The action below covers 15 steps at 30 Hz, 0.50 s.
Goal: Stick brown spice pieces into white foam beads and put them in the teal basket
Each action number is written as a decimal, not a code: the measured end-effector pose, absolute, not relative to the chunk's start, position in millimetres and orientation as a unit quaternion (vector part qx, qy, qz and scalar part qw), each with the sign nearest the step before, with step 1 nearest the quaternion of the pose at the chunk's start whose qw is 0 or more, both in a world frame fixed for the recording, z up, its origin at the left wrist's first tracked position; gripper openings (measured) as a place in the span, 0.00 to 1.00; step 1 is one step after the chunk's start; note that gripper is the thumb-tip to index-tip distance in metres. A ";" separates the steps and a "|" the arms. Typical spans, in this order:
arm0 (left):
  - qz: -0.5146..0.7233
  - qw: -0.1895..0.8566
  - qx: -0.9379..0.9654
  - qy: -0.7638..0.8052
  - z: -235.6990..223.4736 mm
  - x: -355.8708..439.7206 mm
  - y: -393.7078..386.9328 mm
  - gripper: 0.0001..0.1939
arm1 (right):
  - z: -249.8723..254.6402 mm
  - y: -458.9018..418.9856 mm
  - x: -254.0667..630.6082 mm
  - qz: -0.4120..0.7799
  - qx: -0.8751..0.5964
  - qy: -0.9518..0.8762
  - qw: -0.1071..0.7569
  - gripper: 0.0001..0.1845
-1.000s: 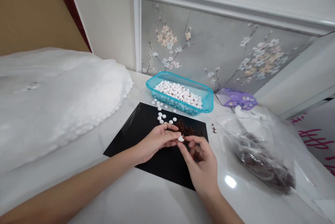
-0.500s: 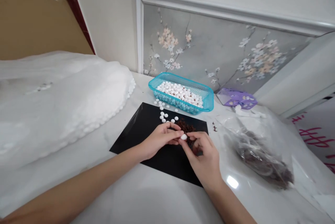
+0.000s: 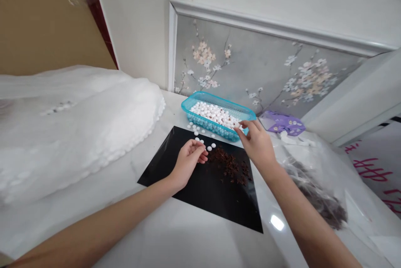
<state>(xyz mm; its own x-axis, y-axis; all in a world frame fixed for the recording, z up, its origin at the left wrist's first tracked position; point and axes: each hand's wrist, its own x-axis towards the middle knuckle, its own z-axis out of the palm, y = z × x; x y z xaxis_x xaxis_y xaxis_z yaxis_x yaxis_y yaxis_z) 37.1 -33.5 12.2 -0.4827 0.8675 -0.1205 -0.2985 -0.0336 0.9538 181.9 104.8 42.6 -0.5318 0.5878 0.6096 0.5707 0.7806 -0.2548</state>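
Observation:
My right hand is at the near right rim of a blue plastic basket. Its thumb and index finger pinch what looks like a small white ball. The basket holds many white balls, some with dark brown marks. My left hand hovers over a black sheet, fingers curled and thumb close to them; what they may hold is hidden. Just beyond those fingertips lie loose white balls. A pile of small dark brown pieces lies on the sheet between my hands.
Large white translucent bags fill the left side of the marble-look table. At the right are a purple packet and a clear bag of dark brown material, partly behind my right forearm. A floral panel stands behind the basket.
My hands have separated from around one white ball. The right moved up and right to the basket, while the left drew back left toward the loose balls. The brown pile is now uncovered.

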 end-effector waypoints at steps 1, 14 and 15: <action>0.668 0.435 0.266 0.543 12.4 37.6 -33.7 0.09 | 44.4 110.5 178.9 0.010 -0.338 -0.874 0.348 0.18; 0.420 0.109 0.557 0.709 9.4 28.9 -36.7 0.07 | 15.5 40.9 205.8 0.016 -0.421 -0.875 0.239 0.10; 0.384 0.082 0.576 0.717 8.7 28.9 -36.8 0.08 | 9.1 32.5 210.3 0.033 -0.417 -0.881 0.223 0.10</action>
